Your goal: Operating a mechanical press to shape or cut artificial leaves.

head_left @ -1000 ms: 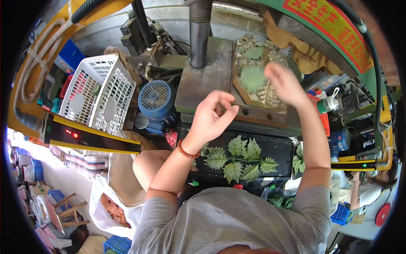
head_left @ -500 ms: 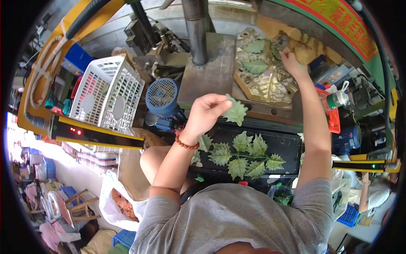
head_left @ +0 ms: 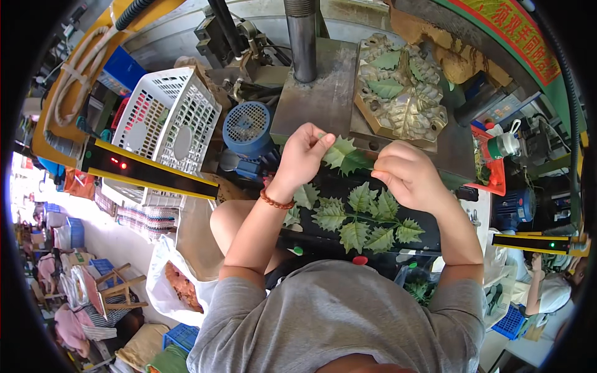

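My left hand (head_left: 303,155), with a beaded bracelet at the wrist, pinches a green artificial leaf (head_left: 343,154) by its left end. Close on the right, my right hand (head_left: 407,174) has its thumb and fingers pressed together at the leaf's other end. Beyond the hands, a brass-coloured leaf-shaped metal mould (head_left: 407,115) sits on the machine bed, with several green leaves (head_left: 385,89) laid on its far part. Below my hands, a spray of jagged pale-green leaves (head_left: 367,219) lies on a black surface (head_left: 429,242) in front of me.
At the left stand a white plastic crate (head_left: 186,124) and a blue motor (head_left: 247,127). A steel column (head_left: 302,50) rises behind the bed. Yellow-and-black sensor bars (head_left: 149,171) flank me on both sides. Another person (head_left: 550,292) is at the far right.
My right hand has come back from the mould to the leaf in my left hand. A leaf at the mould's far right now shows uncovered. The view has shifted slightly.
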Tool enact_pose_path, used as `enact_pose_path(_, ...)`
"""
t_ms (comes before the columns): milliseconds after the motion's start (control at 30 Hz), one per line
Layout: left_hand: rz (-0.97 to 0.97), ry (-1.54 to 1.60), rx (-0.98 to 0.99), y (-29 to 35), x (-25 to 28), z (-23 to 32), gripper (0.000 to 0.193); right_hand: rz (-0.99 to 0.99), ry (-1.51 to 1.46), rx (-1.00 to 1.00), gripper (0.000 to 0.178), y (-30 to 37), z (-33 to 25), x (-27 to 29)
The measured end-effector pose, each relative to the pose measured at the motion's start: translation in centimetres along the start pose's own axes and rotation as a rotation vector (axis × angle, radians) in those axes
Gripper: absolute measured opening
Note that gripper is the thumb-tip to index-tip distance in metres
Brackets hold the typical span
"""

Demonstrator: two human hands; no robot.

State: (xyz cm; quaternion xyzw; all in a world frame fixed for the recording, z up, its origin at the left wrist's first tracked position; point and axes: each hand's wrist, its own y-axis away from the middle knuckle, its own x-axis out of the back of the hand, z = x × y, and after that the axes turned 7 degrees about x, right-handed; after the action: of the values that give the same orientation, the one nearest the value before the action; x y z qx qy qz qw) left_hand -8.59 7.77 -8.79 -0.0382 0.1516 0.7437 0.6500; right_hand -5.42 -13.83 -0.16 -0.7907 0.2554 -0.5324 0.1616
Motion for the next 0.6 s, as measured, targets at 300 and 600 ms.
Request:
enact_pose_path(300, -0.021, 0.119, -0.036, 1.5, 0.3, 2.8, 0.003, 0.111, 0.169, 0.135, 0.011, 1.2, -1.5, 0.4)
enact_pose_path(600, -0.463, -0.108, 0.075, 1.1, -2.5, 2.9, 0.014, 0.272, 0.654, 0.212, 0.009, 1.5, 0.4, -1.3)
